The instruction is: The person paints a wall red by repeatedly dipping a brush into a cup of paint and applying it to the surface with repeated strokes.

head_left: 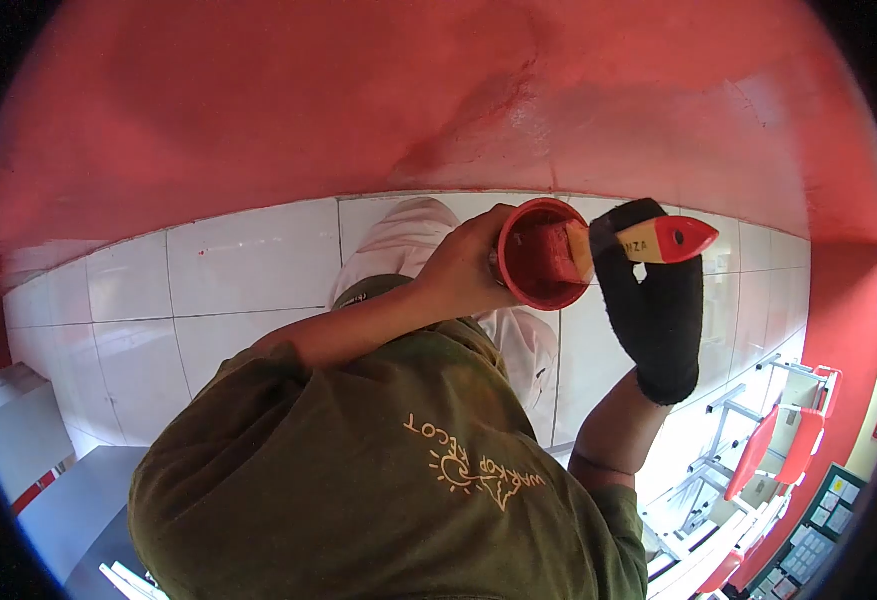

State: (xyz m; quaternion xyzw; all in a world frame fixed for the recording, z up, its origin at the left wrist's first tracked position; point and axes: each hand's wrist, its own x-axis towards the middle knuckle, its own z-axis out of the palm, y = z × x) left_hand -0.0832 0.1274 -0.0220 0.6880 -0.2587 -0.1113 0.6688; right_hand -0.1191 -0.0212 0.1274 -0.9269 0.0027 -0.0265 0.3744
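Observation:
My bare left hand (pixel 464 265) is wrapped round the side of a red paint pot (pixel 525 268), whose open mouth faces up toward me. Red paint coats its inside. A black knitted glove covers my right hand (pixel 664 315), which pinches a paintbrush (pixel 642 243) between thumb and fingers. The brush lies sideways, its red-tipped wooden handle pointing right. Its bristles are over the pot's mouth, against or near the right inner side, and look red with paint. Close beyond both hands rises a red wall (pixel 359 110) with a glossy, patchy surface.
White floor tiles (pixel 249 255) run along the wall's base. Red chairs (pixel 806 440) with pale metal frames stand at the right, near a green board (pixel 824 530) with papers. Grey furniture (pixel 79 500) is at the lower left. My knees show below the pot.

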